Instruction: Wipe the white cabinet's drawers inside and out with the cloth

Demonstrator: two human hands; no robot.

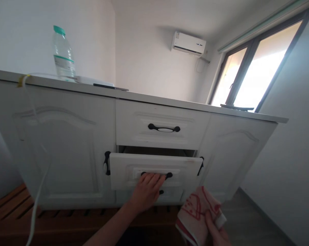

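The left hand [147, 190] has its fingers curled over the dark handle [156, 175] of the middle drawer [123, 171], gripping it. That drawer sits pulled partway out of a white cabinet [67, 143], with a dark gap showing above its front panel. The right hand [217, 232], low at the bottom edge of the view, is closed around a folded cloth [196, 213], white with a red pattern; the pattern may include lettering, but it cannot be read.

Above the open drawer is a shut top drawer [133, 123] with a black handle that has a white middle [164, 128]. Doors with arched panels stand on either side, each with a black handle at the edge nearest the drawers.

On the cabinet top [169, 101] at the left stands a clear plastic bottle [63, 54] with a green cap and a label band of white and green; its print is too small to read. Just beside it lies a flat white thing with a dark edge. A white cord [37, 191] with a yellow tie hangs down over the left door.

High on the far wall is a white air conditioner [189, 43]; any brand mark on it is illegible. A bright window [257, 75] fills the right.
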